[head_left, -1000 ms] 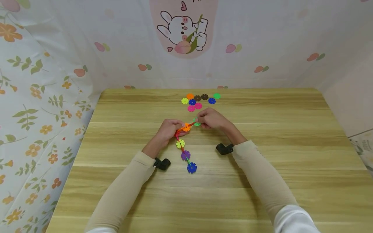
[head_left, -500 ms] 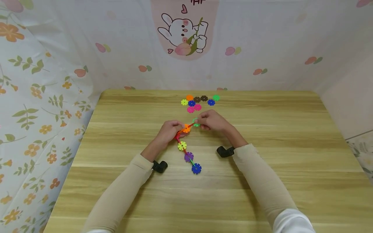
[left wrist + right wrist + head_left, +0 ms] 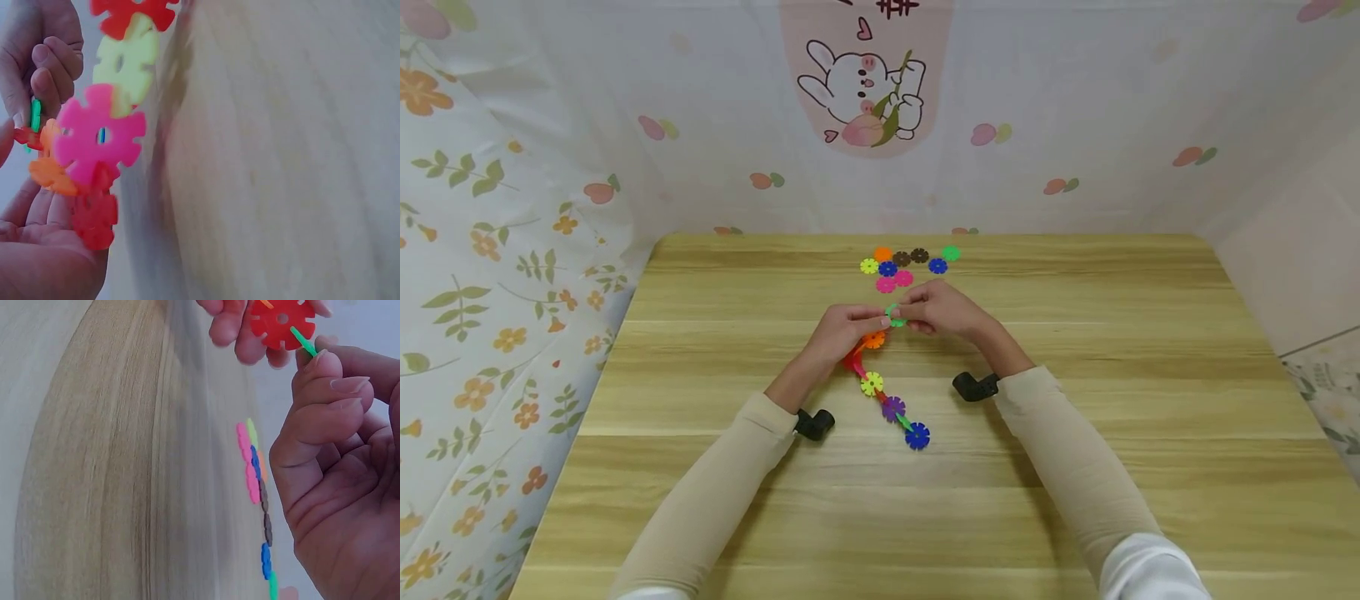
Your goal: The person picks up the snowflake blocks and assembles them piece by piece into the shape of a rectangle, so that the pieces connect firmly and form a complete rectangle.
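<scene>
My right hand (image 3: 946, 308) pinches a green snowflake disc (image 3: 895, 315), seen edge-on in the right wrist view. That disc sits in a slot of a red snowflake disc (image 3: 273, 331), which the left hand (image 3: 838, 333) holds between thumb and fingers. From the red disc a linked chain runs on through an orange disc (image 3: 873, 340), a pink disc (image 3: 81, 131), a yellow disc (image 3: 872, 384) and a purple disc (image 3: 893, 409). Its end is a blue disc (image 3: 917, 436), nearest the person. Part of the chain at the left palm is hidden in the head view.
Several loose discs lie beyond the hands, among them a pink disc (image 3: 886, 285), a brown disc (image 3: 920, 256) and a green disc (image 3: 951, 253). The wooden table (image 3: 1075, 500) meets a printed cloth (image 3: 722, 100) at the back. Black wrist cameras (image 3: 976, 387) sit under both sleeves.
The left fingers have shifted from the orange disc up to the red one, closer to the right hand. The chain's blue end has swung to the right.
</scene>
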{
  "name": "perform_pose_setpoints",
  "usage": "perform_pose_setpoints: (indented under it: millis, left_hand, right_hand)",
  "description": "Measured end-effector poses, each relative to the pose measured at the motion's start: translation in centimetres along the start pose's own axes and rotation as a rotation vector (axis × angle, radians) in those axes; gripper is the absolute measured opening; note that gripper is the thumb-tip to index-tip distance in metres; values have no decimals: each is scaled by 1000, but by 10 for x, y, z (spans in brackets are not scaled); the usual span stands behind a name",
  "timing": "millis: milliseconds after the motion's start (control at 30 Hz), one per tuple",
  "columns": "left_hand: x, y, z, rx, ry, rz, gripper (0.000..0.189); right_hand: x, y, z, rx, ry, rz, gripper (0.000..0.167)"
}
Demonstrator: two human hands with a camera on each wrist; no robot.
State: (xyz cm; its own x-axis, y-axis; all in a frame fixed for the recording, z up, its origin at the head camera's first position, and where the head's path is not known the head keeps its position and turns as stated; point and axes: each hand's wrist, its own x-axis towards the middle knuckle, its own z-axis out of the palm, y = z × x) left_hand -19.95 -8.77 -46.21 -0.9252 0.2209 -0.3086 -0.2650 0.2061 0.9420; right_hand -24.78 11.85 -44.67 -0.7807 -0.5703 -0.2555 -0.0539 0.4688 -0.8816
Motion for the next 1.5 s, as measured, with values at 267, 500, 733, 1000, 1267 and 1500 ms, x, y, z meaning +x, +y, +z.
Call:
perform_pose_setpoints:
  millis: [267,500,733,1000,1267,1500]
  left_hand:
    - [-2,-6,-6,-144,12,-18,35]
    - [-7,-6,-10,-217,0,-21,31]
    - [-8,-9,-15,-319,-33,17,23]
    - [-13,-11,-18,-353,-59,45,20]
    - [-18,-12,-22,-342,-46,43,19]
    - [-19,-12,-23,-350,-24,25,17]
  right_hand:
    - [10,6,-8,23,94,49,29]
    - [26,16,-21,92,184,85,30]
    - [40,23,-26,73,230,97,30]
    - [51,33,-24,4,217,112,37]
    - [52,29,-17,-176,248,70,40]
    - [54,27,-17,-253,238,101,36]
